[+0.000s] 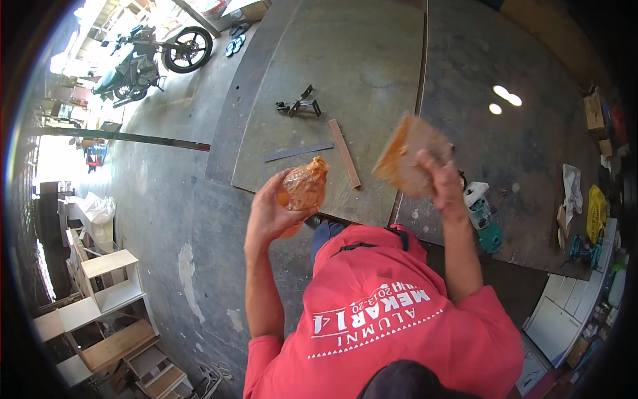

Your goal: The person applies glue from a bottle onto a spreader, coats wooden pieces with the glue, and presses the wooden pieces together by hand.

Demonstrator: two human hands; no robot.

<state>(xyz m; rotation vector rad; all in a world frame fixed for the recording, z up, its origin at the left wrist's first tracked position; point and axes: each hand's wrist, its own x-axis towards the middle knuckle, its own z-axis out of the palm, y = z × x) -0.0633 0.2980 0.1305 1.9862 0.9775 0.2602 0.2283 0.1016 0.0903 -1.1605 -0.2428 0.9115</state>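
Left hand (271, 209) wraps one orange bag (307, 188), fingers curled partway, by the near edge of the table (345, 53). Right hand (442, 179) grips one tan slab (412, 156) between thumb and fingers, motion-blurred. I count two strips, a grey strip (299, 152) and a brown strip (345, 154), plus one bracket (300, 103). I see open room between bag and slab, and more table beyond the bracket.
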